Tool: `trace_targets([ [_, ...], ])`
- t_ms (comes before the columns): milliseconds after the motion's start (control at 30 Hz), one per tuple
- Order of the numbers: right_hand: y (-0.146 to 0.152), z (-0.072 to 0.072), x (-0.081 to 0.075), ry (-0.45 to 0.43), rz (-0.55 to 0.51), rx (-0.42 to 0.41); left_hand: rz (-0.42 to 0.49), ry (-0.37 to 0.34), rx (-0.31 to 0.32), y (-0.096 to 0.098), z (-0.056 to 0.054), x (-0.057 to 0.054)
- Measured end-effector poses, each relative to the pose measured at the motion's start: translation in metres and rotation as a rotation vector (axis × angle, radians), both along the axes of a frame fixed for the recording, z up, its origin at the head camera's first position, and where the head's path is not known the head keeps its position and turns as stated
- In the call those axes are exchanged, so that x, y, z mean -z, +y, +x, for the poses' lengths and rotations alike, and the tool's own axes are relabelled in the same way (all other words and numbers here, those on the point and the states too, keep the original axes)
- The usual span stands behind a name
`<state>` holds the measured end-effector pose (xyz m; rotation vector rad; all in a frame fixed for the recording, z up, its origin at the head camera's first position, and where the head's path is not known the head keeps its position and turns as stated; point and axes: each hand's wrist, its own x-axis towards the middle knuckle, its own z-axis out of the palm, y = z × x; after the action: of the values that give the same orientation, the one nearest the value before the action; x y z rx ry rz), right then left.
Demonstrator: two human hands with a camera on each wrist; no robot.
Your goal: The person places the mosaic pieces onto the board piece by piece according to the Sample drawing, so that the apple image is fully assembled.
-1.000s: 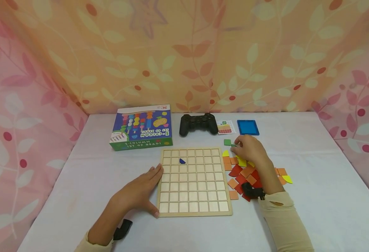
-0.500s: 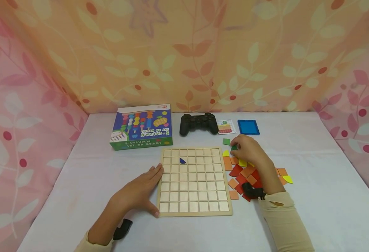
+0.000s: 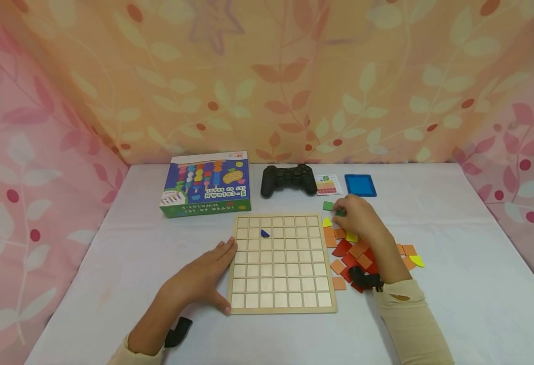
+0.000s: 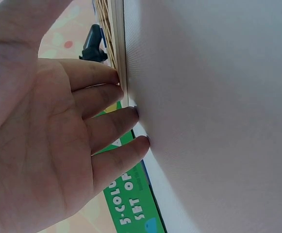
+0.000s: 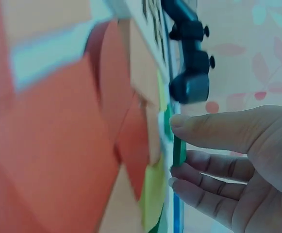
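My left hand (image 3: 198, 279) rests against the left side of a wooden grid board (image 3: 285, 310), its fingers extended along the edge and the thumb at the lower left corner. In the left wrist view the fingertips (image 4: 131, 112) touch the board's edge and the white cloth. One dark blue piece (image 3: 264, 233) lies on the board. Beyond the board's upper right corner my right hand (image 3: 361, 215) pinches a green tile (image 5: 179, 151) between thumb and fingers. Another green tile (image 3: 328, 206) lies just left of that hand. Red, orange and yellow tiles (image 3: 358, 248) lie heaped under the right forearm.
Behind the board stand a bead-set box (image 3: 205, 185) and a black game controller (image 3: 288, 180). A printed pattern card (image 3: 328, 185) lies beside the controller, with a blue square tray (image 3: 360, 185) to its right. Patterned curtains hang behind the white table.
The green tile between my right fingers has tilted slightly, and the hand has shifted only a little. My left hand stays at the board's edge.
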<state>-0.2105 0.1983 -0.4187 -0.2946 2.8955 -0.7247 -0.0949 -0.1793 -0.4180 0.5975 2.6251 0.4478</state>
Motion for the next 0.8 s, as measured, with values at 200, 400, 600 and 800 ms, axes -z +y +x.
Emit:
trace_targets([
  [200, -0.024, 0.000, -0.006, 0.033, -0.018, -0.059, 0.020, -0.007, 0.005, 0.000, 0.000, -0.002],
  [400, -0.058, 0.000, -0.010, 0.067, -0.020, -0.163, 0.014, -0.016, -0.006, 0.001, 0.000, -0.002],
  [600, -0.088, 0.001, -0.009, 0.122, -0.001, -0.249, 0.012, -0.014, -0.017, 0.002, 0.001, -0.002],
  [800, -0.112, -0.001, -0.004, 0.175, 0.007, -0.309, 0.024, -0.014, -0.018, 0.002, 0.001, -0.004],
])
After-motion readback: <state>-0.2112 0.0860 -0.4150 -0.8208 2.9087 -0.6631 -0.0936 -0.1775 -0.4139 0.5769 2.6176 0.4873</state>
